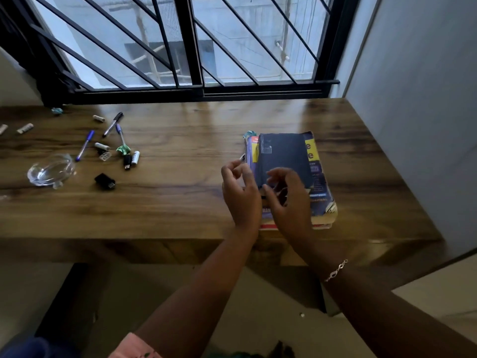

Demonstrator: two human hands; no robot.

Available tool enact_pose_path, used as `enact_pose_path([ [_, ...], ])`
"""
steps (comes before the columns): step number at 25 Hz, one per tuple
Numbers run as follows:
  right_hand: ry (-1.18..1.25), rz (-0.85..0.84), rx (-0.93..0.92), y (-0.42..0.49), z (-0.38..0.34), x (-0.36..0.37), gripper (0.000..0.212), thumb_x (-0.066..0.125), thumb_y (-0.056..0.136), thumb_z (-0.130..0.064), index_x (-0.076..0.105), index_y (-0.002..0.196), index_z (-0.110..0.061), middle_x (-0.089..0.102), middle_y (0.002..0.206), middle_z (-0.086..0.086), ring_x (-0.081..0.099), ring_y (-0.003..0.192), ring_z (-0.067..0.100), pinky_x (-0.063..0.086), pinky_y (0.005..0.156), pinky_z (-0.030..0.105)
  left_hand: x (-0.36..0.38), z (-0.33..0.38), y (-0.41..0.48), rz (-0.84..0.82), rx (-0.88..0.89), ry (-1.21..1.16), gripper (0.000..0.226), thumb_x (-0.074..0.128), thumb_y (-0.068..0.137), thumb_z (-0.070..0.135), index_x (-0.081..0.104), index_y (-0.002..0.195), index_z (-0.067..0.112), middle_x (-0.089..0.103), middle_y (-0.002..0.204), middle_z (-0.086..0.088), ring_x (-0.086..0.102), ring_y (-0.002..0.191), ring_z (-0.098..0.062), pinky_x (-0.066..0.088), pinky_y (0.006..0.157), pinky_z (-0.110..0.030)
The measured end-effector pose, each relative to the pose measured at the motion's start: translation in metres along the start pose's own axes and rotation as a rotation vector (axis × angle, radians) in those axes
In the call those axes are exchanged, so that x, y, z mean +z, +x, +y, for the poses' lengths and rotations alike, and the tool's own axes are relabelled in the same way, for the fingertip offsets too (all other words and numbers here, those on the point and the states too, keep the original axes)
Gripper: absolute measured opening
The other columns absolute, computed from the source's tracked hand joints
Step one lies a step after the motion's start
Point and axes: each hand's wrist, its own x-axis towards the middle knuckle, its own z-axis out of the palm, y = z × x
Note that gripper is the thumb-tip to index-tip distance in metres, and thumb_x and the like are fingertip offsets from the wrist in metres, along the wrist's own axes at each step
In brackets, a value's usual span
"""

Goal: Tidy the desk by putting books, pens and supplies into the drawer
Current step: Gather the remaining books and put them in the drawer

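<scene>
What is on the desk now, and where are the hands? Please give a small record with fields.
desk: wooden, under a barred window
books: stack at right, dark notebook on top
left hand: at the stack's left edge, fingers curled; grip unclear
right hand: over the notebook's near end, blurred; grip unclear
pens: three, at left
other items: batteries, glass dish, black adapter, at left
drawer: not visible
</scene>
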Motion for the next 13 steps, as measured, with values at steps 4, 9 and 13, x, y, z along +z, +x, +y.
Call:
enact_pose_path([
  [4, 0.308, -0.051, 0.264, -0.045, -0.004, 0.021, 0.005, 0.056, 0.084, -0.017, 0.055, 0.086, -0.021, 0.061, 0.082, -0.004, 0.060, 0.077, 0.009, 0.051, 0.068, 0.019, -0.024, -0.018, -0.034, 0.012, -0.199, -0.139, 0.009, 0.042, 0.098, 0.017, 0.051, 0.095, 0.017, 0.064, 0.088, -0.003, 0.062, 0.077, -0.004, 0.051, 0.069, -0.016],
  [9, 0.612, 0.091, 0.726, -0.100, -0.002, 0.049, 0.014, 0.054, 0.087, -0.002, 0.059, 0.076, -0.008, 0.062, 0.071, 0.005, 0.061, 0.069, 0.017, 0.051, 0.065, 0.029, -0.056, -0.072, -0.083, 0.121, -0.572, -0.095, 0.024, 0.040, 0.099, 0.021, 0.056, 0.084, 0.011, 0.060, 0.077, -0.004, 0.059, 0.069, -0.013, 0.048, 0.064, -0.030],
  [13, 0.901, 0.287, 1.400, -0.129, 0.043, 0.059, 0.021, 0.045, 0.090, -0.003, 0.055, 0.072, -0.007, 0.054, 0.068, 0.009, 0.054, 0.064, 0.020, 0.046, 0.064, 0.030, -0.073, -0.130, -0.073, 0.218, -1.126, -0.254, 0.037, 0.037, 0.100, 0.034, 0.058, 0.096, 0.005, 0.059, 0.089, -0.013, 0.054, 0.070, -0.020, 0.044, 0.062, -0.030],
])
